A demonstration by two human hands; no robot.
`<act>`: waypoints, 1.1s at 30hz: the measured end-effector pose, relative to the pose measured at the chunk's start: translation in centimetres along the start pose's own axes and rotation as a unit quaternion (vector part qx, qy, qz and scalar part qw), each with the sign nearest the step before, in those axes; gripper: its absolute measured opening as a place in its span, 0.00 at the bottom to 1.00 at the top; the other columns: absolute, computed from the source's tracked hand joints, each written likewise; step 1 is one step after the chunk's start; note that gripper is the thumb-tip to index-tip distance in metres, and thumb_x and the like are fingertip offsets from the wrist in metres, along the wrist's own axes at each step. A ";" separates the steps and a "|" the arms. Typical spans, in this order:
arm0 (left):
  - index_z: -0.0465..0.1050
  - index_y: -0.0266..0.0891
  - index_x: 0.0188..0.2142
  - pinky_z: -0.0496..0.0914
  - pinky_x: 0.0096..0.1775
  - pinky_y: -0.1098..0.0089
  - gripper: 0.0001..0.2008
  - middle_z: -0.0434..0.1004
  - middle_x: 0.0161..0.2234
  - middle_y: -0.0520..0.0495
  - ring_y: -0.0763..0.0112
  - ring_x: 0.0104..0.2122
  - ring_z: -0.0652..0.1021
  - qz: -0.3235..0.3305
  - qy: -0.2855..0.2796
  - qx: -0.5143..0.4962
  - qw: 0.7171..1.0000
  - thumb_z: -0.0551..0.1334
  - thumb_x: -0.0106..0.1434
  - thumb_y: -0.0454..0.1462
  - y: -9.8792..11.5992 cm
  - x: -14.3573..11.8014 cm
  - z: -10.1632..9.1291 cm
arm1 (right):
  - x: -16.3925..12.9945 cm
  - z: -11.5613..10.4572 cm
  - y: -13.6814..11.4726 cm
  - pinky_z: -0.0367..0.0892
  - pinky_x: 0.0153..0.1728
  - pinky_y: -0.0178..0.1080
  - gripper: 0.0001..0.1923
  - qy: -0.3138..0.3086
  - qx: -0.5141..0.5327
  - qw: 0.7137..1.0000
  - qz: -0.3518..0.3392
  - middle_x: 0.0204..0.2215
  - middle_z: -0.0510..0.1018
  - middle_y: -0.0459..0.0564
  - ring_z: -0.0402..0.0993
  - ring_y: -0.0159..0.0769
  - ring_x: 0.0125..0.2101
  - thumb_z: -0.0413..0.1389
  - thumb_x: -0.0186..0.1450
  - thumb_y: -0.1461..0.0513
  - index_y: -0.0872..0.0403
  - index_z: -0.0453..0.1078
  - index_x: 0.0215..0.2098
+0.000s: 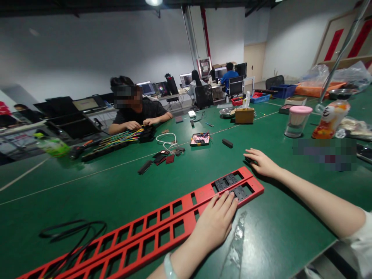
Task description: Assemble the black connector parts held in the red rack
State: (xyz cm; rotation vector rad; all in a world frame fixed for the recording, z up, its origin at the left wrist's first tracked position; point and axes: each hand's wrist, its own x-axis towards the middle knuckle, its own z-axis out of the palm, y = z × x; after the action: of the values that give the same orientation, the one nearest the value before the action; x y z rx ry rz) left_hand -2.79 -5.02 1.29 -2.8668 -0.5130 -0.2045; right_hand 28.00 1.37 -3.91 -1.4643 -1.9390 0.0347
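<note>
Two long red slotted strips (190,223) lie side by side on the green table, running from the lower left toward the middle right. Black socket-like modules (226,182) fill some slots near the right end of the far strip, and more black modules (240,192) sit in the near strip. My left hand (216,221) rests flat on the near strip, its stretched fingertips touching the modules there. Just beyond the strips' right end, my right hand (263,162) is low over the table with fingers extended. Something dark shows under its fingers; whether it is a part or shadow I cannot tell.
A black cable (84,232) crosses the strips' left part. Farther off are a small black block (227,143), a tray of small parts (200,139), dark pieces by a white cord (167,143), a pink-lidded cup (298,122) and a bottle (331,118). A co-worker (136,112) handles wires opposite.
</note>
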 end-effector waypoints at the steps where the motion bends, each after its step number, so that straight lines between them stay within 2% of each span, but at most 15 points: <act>1: 0.52 0.37 0.56 0.50 0.55 0.61 0.23 0.54 0.57 0.42 0.63 0.56 0.56 0.000 0.000 0.000 1.000 0.49 0.62 0.40 0.0 0.0 0.0 | -0.1 0.2 0.5 0.52 0.54 0.52 0.21 -0.015 -0.003 1.000 0.001 0.52 0.64 0.54 0.53 0.43 0.55 0.49 0.55 0.68 0.54 0.65 0.48; 4: 0.53 0.37 0.56 0.50 0.55 0.62 0.23 0.54 0.57 0.43 0.64 0.57 0.56 -0.002 -0.002 -0.002 1.000 0.49 0.62 0.39 0.1 -0.1 0.0 | -0.2 0.8 1.1 0.53 0.54 0.49 0.22 -0.039 -0.009 0.999 0.006 0.53 0.63 0.54 0.54 0.42 0.55 0.48 0.56 0.69 0.55 0.65 0.49; 7: 0.53 0.37 0.56 0.50 0.55 0.62 0.23 0.55 0.57 0.43 0.64 0.56 0.56 -0.003 0.000 -0.003 1.000 0.49 0.62 0.39 0.2 -0.1 -0.1 | -0.3 1.0 1.1 0.57 0.52 0.47 0.21 -0.046 -0.012 0.999 0.006 0.52 0.64 0.56 0.59 0.42 0.53 0.47 0.58 0.68 0.57 0.65 0.49; 15: 0.53 0.37 0.56 0.50 0.55 0.63 0.23 0.55 0.57 0.43 0.65 0.56 0.56 -0.005 0.010 0.003 1.000 0.50 0.61 0.39 0.3 -0.2 0.0 | -0.1 0.3 0.6 0.61 0.46 0.46 0.16 -0.040 -0.045 0.998 0.031 0.43 0.72 0.57 0.67 0.43 0.44 0.51 0.57 0.62 0.57 0.70 0.42; 17: 0.53 0.37 0.56 0.50 0.55 0.62 0.23 0.55 0.57 0.43 0.65 0.56 0.56 -0.004 0.010 0.003 1.000 0.50 0.61 0.39 0.3 -0.2 0.0 | 0.0 -0.1 0.1 0.62 0.45 0.45 0.16 -0.022 -0.035 0.999 0.032 0.41 0.73 0.56 0.67 0.42 0.43 0.52 0.57 0.61 0.56 0.70 0.42; 21: 0.53 0.37 0.56 0.51 0.55 0.62 0.23 0.55 0.57 0.43 0.64 0.56 0.56 -0.005 0.010 0.000 1.000 0.50 0.61 0.39 0.3 -0.2 0.0 | 0.1 -1.0 -1.3 0.63 0.44 0.45 0.20 0.061 0.001 0.998 0.029 0.41 0.72 0.54 0.67 0.41 0.42 0.53 0.56 0.58 0.55 0.67 0.46; 23: 0.53 0.37 0.56 0.51 0.54 0.62 0.23 0.55 0.57 0.43 0.64 0.56 0.56 -0.007 0.007 -0.002 1.000 0.49 0.62 0.39 0.2 -0.2 0.0 | 0.2 -1.3 -2.1 0.64 0.43 0.43 0.21 0.073 0.030 0.997 0.022 0.40 0.71 0.53 0.67 0.39 0.41 0.53 0.56 0.57 0.54 0.66 0.47; 29: 0.52 0.37 0.56 0.51 0.55 0.61 0.24 0.54 0.57 0.42 0.63 0.57 0.55 -0.005 -0.005 -0.010 1.000 0.50 0.62 0.40 0.1 -0.2 -0.1 | 0.0 -1.4 -3.4 0.64 0.44 0.42 0.17 0.035 0.068 0.997 -0.027 0.40 0.70 0.52 0.67 0.37 0.42 0.51 0.59 0.57 0.51 0.68 0.45; 33: 0.52 0.37 0.57 0.50 0.55 0.61 0.23 0.53 0.58 0.43 0.63 0.57 0.55 -0.008 -0.014 -0.013 1.000 0.49 0.62 0.40 0.1 -0.1 -0.1 | 0.0 -1.4 -3.4 0.64 0.45 0.42 0.15 0.031 0.068 0.996 -0.040 0.42 0.69 0.52 0.66 0.37 0.43 0.51 0.59 0.58 0.51 0.70 0.43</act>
State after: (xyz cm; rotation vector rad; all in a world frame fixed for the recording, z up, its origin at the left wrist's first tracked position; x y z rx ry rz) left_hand -2.88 -5.15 1.35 -2.8960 -0.5433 -0.1757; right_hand 25.85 -0.39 -1.47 -1.2836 -1.9048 0.0830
